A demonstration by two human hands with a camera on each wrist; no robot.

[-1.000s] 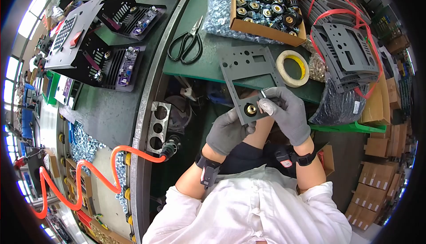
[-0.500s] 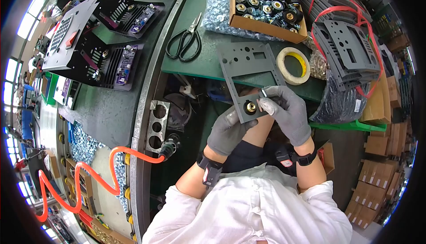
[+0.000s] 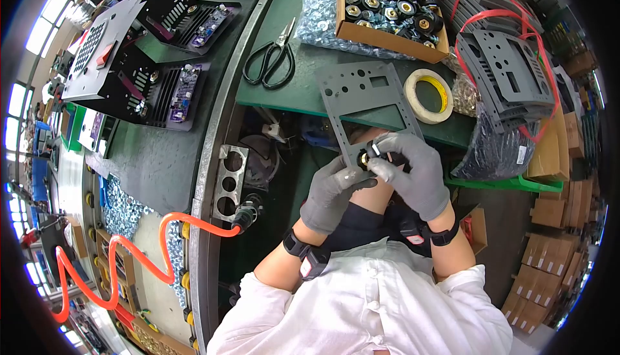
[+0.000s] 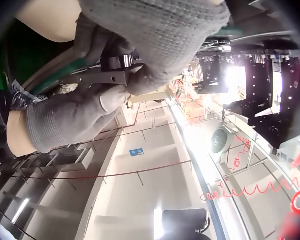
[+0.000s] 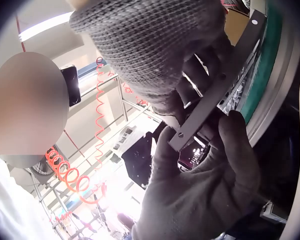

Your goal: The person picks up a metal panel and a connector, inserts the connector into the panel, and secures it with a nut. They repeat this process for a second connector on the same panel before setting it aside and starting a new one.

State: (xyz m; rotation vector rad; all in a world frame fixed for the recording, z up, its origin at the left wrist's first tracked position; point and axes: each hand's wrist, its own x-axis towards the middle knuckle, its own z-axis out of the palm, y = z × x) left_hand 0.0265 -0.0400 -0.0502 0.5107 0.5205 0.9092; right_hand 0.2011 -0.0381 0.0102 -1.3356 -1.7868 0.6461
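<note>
A grey metal panel (image 3: 361,97) with round holes and rectangular cutouts tilts up, its far part over the bench edge. My gloved left hand (image 3: 328,195) grips its near left corner, thumb on top. In the panel's near end sits a black fitting (image 3: 363,159) with a brass centre, partly covered by fingers. My gloved right hand (image 3: 418,175) pinches a small shiny metal nut (image 3: 376,151) right at that fitting. Edge-on, the panel shows in the right wrist view as a dark strip (image 5: 217,90) between both hands.
On the green bench (image 3: 307,87) lie scissors (image 3: 271,64), a tape roll (image 3: 428,97) and a carton (image 3: 387,40) of similar fittings. Stacked grey panels (image 3: 507,71) tied with red strap stand right. Left are black housings (image 3: 116,64) with circuit boards and an orange coiled hose (image 3: 165,268).
My right hand has moved left and slightly down, bringing the nut from beside the fitting to it and covering part of it. My left hand keeps its grip on the panel.
</note>
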